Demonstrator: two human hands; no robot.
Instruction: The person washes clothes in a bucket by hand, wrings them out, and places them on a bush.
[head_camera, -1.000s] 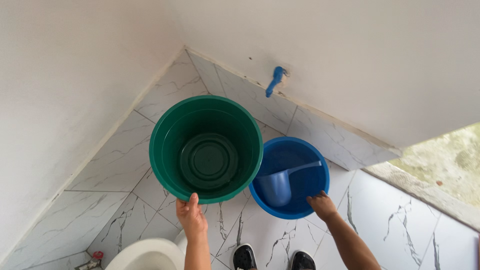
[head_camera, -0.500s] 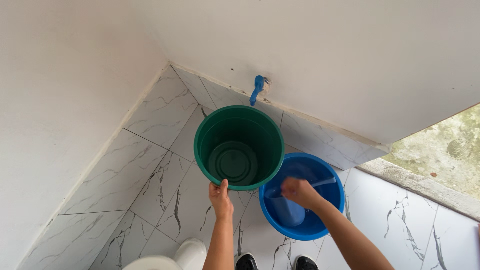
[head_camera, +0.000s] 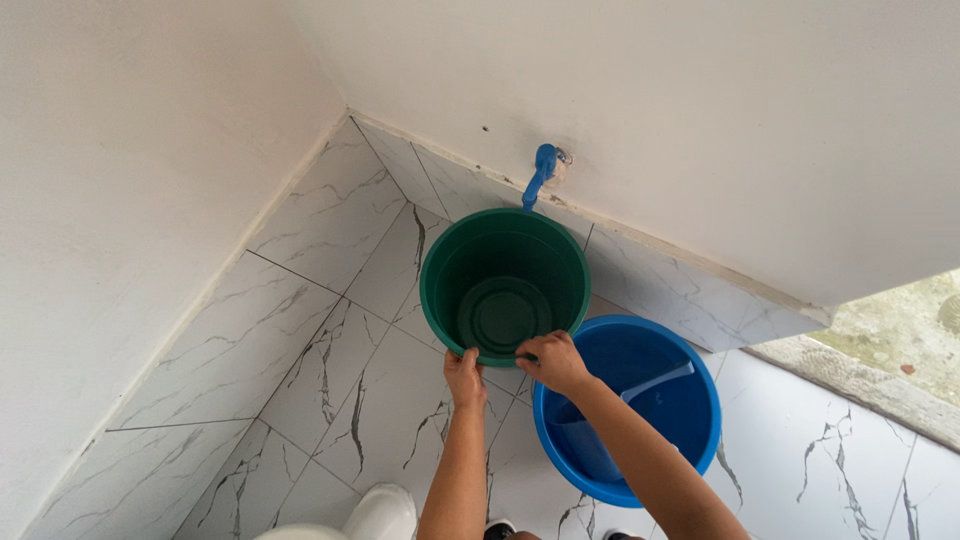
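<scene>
A green bucket (head_camera: 503, 285) stands on the tiled floor against the wall, right below a blue tap (head_camera: 542, 173). It looks empty. My left hand (head_camera: 464, 374) grips its near rim. My right hand (head_camera: 553, 360) also holds the near rim, a little to the right. Beside the bucket on the right sits a blue basin (head_camera: 690, 392) with a blue scoop (head_camera: 600, 440) lying in it; my right forearm crosses over its left side.
White marble-patterned tiles (head_camera: 330, 330) cover the floor, meeting white walls at left and back. A white toilet edge (head_camera: 370, 515) shows at the bottom. A doorway sill (head_camera: 860, 385) with ground outside lies at the right.
The green bucket has moved away from me to under the tap. My right hand left the blue basin and took the bucket's rim next to my left hand.
</scene>
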